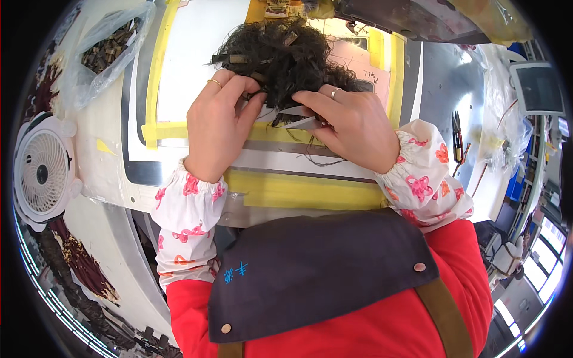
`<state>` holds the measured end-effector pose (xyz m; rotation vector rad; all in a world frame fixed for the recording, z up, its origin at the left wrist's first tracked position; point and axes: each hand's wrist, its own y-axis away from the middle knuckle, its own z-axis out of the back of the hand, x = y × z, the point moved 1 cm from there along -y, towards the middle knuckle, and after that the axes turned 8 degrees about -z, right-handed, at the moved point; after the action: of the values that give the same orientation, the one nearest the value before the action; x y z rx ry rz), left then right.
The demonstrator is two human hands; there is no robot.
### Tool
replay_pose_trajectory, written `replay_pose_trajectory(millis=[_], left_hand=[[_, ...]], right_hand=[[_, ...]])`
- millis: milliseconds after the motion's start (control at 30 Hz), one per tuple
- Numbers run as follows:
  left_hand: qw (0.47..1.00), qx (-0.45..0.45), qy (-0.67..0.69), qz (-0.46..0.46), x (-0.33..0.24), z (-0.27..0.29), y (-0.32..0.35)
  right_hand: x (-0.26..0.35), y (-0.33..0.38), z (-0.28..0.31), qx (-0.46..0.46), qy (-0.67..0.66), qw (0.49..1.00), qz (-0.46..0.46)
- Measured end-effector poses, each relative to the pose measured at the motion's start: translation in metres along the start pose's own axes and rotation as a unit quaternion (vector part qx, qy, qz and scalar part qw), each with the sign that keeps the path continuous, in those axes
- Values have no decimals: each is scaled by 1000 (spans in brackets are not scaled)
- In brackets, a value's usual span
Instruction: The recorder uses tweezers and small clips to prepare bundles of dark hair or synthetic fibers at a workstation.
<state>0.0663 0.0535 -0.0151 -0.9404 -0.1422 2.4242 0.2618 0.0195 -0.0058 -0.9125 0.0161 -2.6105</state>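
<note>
A bushy piece of curly black hair (277, 56) lies on the work surface in front of me, with short brown strips caught in its curls. My left hand (218, 125) is closed at its near left edge, thumb and forefinger pinching dark strands. At the near right edge, my right hand (358, 128) is closed too, its forefinger pressed into the hair. Below that forefinger a thin pale strip (301, 122) sticks out toward the left; whether the right hand grips it is unclear. A few loose strands hang below the right fingers.
Yellow tape (316, 190) borders the work surface. To the left are a clear bag (110, 53) of small brown pieces and a white fan (43, 173). Dark-handled snips (457, 136) lie at the right, near crumpled clear plastic (501, 113). A screen (540, 88) stands beyond.
</note>
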Motion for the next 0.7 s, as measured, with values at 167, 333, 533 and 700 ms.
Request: replay_pose_trajectory(millis=[167,333,533,700], left_hand=[[999,5,45,9,-13,17,0],[953,24,247,172,-27,34,29],[899,41,387,199,-26,38,36],[832,125,506,192,-30,35,41]], right_hand=[[-9,2,6,-23,-19,999,-28],[16,-17,4,-37,-230,972,-36],[16,-37,-1,184,-227,956,19],[13,-29,-1,144,-247,958,-27]])
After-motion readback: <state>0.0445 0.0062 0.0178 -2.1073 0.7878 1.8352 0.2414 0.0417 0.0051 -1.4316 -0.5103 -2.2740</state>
